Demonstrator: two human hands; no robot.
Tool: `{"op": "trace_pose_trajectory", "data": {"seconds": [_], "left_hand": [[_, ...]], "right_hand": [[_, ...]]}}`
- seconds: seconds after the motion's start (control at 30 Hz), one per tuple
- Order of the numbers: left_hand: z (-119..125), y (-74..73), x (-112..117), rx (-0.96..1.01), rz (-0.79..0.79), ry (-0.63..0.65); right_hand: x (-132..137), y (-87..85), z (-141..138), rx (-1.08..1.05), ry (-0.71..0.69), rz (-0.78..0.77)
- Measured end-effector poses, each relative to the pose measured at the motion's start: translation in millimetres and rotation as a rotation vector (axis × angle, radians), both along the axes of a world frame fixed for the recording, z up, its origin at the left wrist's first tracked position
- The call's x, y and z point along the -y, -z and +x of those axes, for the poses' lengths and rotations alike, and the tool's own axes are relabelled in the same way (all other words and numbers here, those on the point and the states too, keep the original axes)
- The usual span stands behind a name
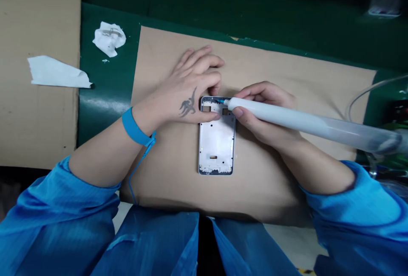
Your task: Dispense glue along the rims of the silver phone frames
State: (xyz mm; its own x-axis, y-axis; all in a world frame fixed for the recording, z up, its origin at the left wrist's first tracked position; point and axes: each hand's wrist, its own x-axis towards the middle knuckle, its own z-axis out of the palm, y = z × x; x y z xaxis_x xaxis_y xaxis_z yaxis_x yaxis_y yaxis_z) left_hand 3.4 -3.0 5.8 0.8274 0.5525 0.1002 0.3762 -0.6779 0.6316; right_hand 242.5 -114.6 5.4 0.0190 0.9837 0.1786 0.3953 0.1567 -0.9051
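Note:
A phone frame, a silvery plate with a dark rim and small cutouts, lies flat on brown cardboard. My left hand steadies it, the thumb pressed on its upper left part and the bent index finger by its top edge; the other fingers spread on the cardboard. Held pen-like in my right hand is a large white dispensing syringe with a blue needle tip. That tip points at the frame's top inner edge; I cannot tell if it touches. A blue wrist strap with a cord circles my left wrist.
Brown cardboard covers the green bench. A crumpled white tissue lies at the upper left, and a folded one rests on another cardboard sheet. A thin pale tube curves at the right.

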Motion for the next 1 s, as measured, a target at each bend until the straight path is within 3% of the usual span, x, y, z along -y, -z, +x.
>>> {"op": "trace_pose_trajectory", "data": {"seconds": [0.73, 1.0], "left_hand": [[4, -7.7, -1, -0.074, -0.002, 0.017], [3, -7.4, -3, -0.051, -0.035, -0.008]], "right_hand": [[4, -11.6, 0, -0.040, -0.030, -0.067], [2, -5.4, 0, -0.055, 0.001, -0.010]]}}
